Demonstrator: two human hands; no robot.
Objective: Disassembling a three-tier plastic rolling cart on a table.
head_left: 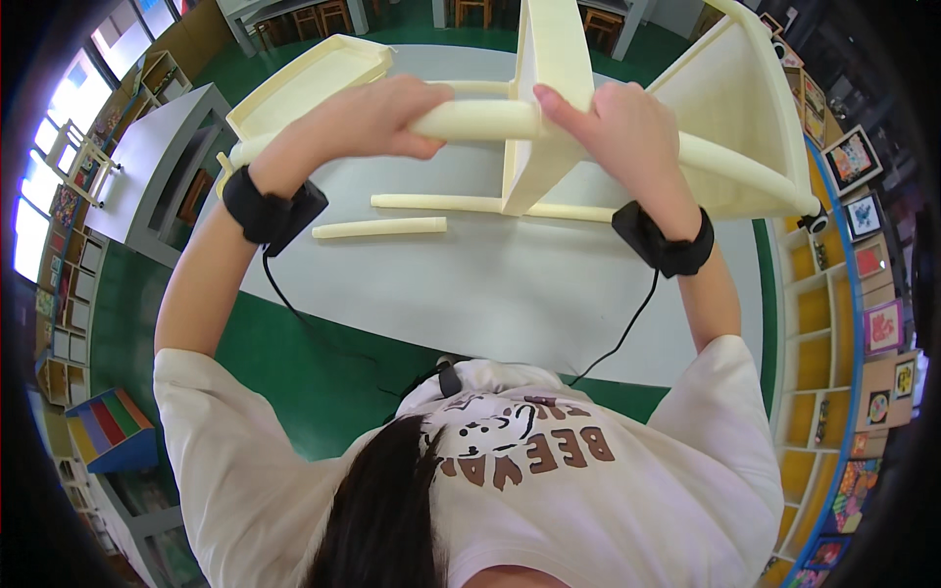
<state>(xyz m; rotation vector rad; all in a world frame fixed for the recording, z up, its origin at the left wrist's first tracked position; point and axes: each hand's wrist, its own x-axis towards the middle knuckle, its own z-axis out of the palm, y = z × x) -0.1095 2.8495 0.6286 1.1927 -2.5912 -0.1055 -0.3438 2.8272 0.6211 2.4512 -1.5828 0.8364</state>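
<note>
A cream plastic cart frame lies on its side across the white table, with a long tube along its near upper side. My left hand is closed round this tube left of the middle shelf tray. At the joint of tube and tray, my right hand is closed over the tube, its thumb against the tray; its other fingers are partly hidden. An end tray stands at the right, near a black caster. Another shallow tray is at the left. A lower tube runs along the tabletop.
A loose cream tube lies on the white table nearer me. Black cables hang from both wrist devices. A grey-topped table stands left, shelves with framed pictures line the right, and wooden stools stand behind.
</note>
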